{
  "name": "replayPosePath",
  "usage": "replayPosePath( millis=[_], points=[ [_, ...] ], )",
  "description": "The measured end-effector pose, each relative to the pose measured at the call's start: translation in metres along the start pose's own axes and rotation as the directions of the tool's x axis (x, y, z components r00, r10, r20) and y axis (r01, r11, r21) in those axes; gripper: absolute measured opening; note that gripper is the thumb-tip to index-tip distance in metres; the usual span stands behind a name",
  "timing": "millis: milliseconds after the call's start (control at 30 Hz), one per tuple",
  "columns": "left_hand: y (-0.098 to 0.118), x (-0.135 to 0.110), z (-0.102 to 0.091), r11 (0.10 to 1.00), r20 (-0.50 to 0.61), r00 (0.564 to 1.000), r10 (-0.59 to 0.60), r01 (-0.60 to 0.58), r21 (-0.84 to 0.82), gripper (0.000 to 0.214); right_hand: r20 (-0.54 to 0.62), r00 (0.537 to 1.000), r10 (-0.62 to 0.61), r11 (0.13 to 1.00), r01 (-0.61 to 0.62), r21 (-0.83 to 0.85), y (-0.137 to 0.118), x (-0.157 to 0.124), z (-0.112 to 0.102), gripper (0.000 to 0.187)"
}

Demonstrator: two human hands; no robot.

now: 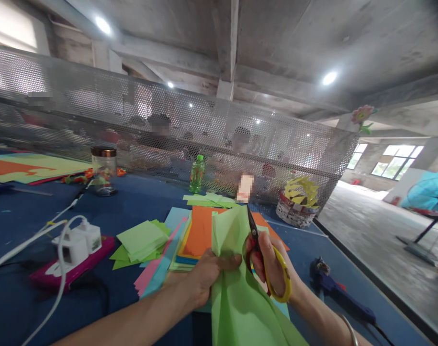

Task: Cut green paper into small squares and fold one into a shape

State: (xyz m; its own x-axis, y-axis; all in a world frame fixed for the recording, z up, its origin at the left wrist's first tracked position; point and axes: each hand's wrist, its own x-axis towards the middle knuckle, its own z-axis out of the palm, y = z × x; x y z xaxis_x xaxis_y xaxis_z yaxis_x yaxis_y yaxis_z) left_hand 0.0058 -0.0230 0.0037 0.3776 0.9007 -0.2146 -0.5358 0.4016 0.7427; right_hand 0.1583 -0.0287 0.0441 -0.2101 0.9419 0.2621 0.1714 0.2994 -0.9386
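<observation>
Grips paper [236, 298] in left hand [204, 276], closed tight, thumb laid across the front fold. Works scissors [253, 230] with right hand [272, 262], fingers curled through the yellow loops. Points blades up, slightly parted, at the paper's upper right edge; cannot tell whether biting into it or only lying beside it.

Reads as the cutting step, probably near its start: no finished cut line to be made out. Calls next, by the look of it, for keeping the fold taut in the left and feeding the edge square between the blades, well off the left thumb.

Holds paper upright between both hands, touching both, above the near edge of the table [139, 197]; lower end out of frame.

Just behind: stack [200, 230] of coloured sheets, orange on top. Left of it, green squares [143, 238]; further left, charger [76, 242] with white cables. Beside right wrist, glue gun [334, 286]. Well back: bottle [197, 173], jar [104, 168], basket [298, 211], all near the mesh screen [168, 115]. Beyond it, other people, blurred.
</observation>
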Motion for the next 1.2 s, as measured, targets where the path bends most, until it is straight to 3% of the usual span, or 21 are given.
replayPosePath(
  millis=[433, 633, 867, 1067, 1200],
  points=[
    [-0.001, 0.001, 0.0, 1.0, -0.006, 1.0, -0.004, 0.005, 0.024, 0.044, -0.028, 0.999, -0.029, 0.999, 0.028, -0.021, -0.004, 0.002, 0.001, 0.067],
    [0.001, -0.002, 0.004, 0.999, -0.069, 0.997, -0.017, 0.02, 0.041, 0.047, -0.042, 0.999, 0.002, 0.998, -0.004, -0.057, -0.008, 0.001, -0.001, 0.065],
    [-0.002, -0.002, 0.004, 0.998, -0.059, 0.998, -0.02, 0.023, 0.059, 0.036, -0.04, 0.999, 0.022, 0.994, -0.018, 0.106, -0.003, 0.004, -0.003, 0.067],
    [-0.004, -0.001, 0.004, 0.994, -0.101, 0.994, -0.028, 0.038, 0.101, 0.036, -0.134, 0.991, 0.008, 0.995, 0.006, 0.098, -0.014, 0.01, -0.015, 0.058],
    [0.004, 0.001, 0.0, 0.997, -0.081, 0.997, -0.019, 0.025, 0.074, 0.034, -0.2, 0.979, -0.047, 0.997, 0.033, -0.074, -0.02, 0.013, -0.027, 0.036]
  ],
)
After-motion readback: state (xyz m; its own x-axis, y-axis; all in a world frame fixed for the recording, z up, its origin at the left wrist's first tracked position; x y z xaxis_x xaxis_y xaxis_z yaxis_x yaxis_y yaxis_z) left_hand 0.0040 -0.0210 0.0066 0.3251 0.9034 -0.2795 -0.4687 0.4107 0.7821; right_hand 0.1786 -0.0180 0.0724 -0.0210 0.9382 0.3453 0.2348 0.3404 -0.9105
